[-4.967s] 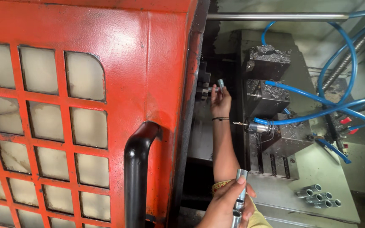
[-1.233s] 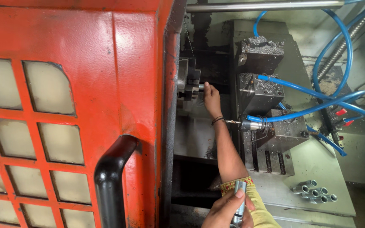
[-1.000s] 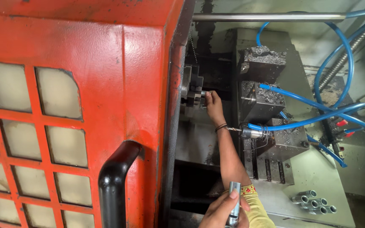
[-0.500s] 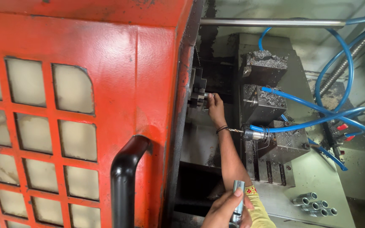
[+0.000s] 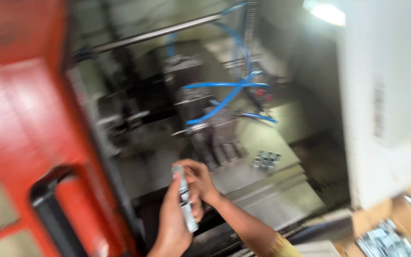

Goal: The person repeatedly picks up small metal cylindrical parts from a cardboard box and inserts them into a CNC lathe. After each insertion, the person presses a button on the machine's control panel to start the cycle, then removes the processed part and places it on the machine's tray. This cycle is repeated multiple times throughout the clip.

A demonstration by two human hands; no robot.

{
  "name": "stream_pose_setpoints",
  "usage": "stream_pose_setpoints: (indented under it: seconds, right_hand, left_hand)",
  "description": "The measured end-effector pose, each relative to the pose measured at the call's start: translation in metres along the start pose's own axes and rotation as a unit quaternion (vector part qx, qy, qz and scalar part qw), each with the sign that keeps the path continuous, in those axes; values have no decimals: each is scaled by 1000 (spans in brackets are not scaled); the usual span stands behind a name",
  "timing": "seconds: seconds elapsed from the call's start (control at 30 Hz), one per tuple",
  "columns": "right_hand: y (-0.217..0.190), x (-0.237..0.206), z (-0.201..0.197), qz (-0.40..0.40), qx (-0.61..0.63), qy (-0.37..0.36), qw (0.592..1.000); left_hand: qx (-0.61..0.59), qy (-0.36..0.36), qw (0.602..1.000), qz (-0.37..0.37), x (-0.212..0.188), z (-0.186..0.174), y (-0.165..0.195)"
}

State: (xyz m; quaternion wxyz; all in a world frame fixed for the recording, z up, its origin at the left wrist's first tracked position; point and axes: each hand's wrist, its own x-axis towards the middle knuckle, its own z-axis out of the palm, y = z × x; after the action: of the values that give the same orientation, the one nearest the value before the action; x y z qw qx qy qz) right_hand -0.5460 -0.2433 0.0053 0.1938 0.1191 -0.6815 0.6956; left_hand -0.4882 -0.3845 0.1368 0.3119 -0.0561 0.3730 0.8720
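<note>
Red sheet metal fills the left of the blurred view: the machine door (image 5: 20,123), with a black handle (image 5: 48,204) low on its face and pale window panes at its edge. Both hands meet in front of the open machine, low in the middle of the picture. The left hand (image 5: 172,223) rises from the bottom edge and is wrapped around a slim grey metal rod (image 5: 185,199), which stands nearly upright with its top end clear above the fingers. The right hand (image 5: 198,178), coming in from the lower right on a bare forearm with a yellow patterned sleeve (image 5: 281,245) at the bottom edge, rests its fingers against the upper part of the same rod, so the two hands are together on it; how firmly the right one grips cannot be told through the blur. Behind the hands sits the dark tool block (image 5: 191,95) of the machine, with blue hoses (image 5: 224,95) looping across it and a long steel bar (image 5: 158,33) running slantwise above. On the pale green machine bed (image 5: 281,138) to the right lies a small cluster of grey metal parts (image 5: 266,159), well apart from the hands. At the lower right corner a cardboard box (image 5: 396,223) holds more shiny metal pieces (image 5: 381,240), under a white housing (image 5: 386,85).
</note>
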Motion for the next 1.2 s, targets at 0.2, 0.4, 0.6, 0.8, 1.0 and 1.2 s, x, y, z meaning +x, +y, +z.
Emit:
stream_pose_setpoints:
  seconds: [0.2, 0.4, 0.6, 0.8, 1.0, 1.2]
  right_hand:
    - [-201, -179, -212, -50, -231, 483, 843]
    - [-271, -176, -415, -77, -308, 542, 778]
    - [-276, -223, -498, 88, -321, 468, 818]
    - [-294, -312, -534, 71, -461, 458, 757]
    - [-275, -309, -411, -49, -342, 527, 776]
    - [-227, -214, -201, 49, -213, 363, 906]
  left_hand:
    - [43, -37, 998, -33, -8, 3, -17]
    - [105, -48, 992, -54, -14, 2, -33]
    - [106, -63, 991, -56, -12, -6, -38]
    - [154, -76, 982, -76, -10, -5, -51]
    - [159, -90, 976, -117, -5, 3, -67]
    - [172, -90, 975, -111, -13, 0, -56]
